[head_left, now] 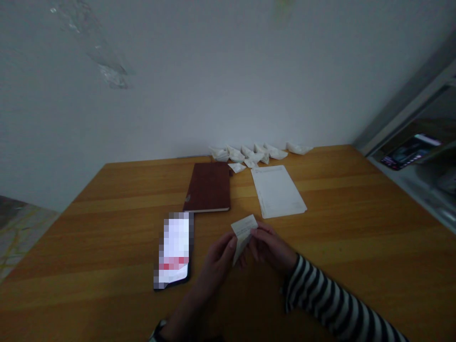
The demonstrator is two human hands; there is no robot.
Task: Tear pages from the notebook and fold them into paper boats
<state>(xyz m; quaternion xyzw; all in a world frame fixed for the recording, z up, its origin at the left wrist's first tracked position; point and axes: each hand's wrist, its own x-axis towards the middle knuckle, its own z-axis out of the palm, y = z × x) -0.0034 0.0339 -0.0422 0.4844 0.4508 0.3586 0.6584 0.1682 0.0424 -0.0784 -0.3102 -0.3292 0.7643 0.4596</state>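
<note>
A small folded sheet of paper with faint lines of print is held up between my two hands, above the wooden table. My left hand pinches its left edge, the thumb lying on the near face. On the other side, my right hand grips the right edge with thumb and fingers. The paper narrows to a point at its lower end. Some fingertips are hidden behind it.
Left of my hands lie a lit phone and a closed brown notebook. A stack of white sheets sits farther back. Several folded paper pieces line the wall. Another dark phone is on the shelf at right.
</note>
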